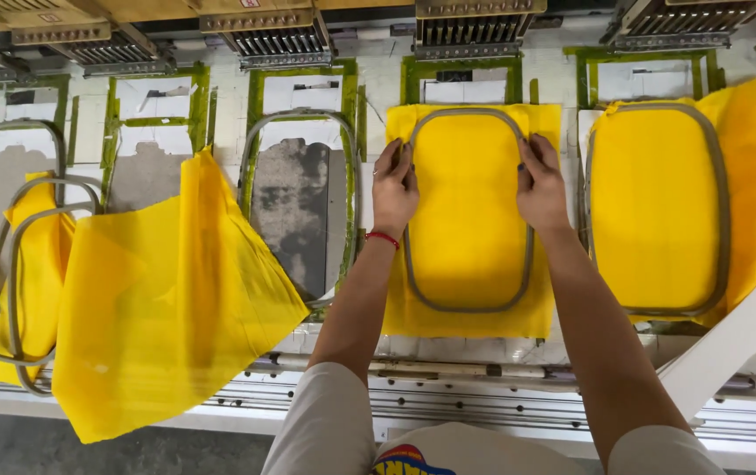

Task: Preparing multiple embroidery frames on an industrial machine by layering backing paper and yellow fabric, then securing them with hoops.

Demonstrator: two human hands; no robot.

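A long white worktable (220, 114) runs across the view, marked off with green tape (195, 105) into a row of bays. Along its far edge sits a line of metal machine heads (277, 40) under a tan beam (132, 10). Steel rails (448, 369) edge the near side. Below, at the left, lies what seems a grey floor (88, 453). Light is even and bright.

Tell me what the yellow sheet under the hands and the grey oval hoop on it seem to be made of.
Yellow sheet: thin matte fabric, probably non-woven; it lies smooth inside the hoop and creases softly at its edges. Grey hoop: a rigid ring, likely plastic, with a dull even finish; metal cannot be ruled out. The left hand and right hand press on its sides.
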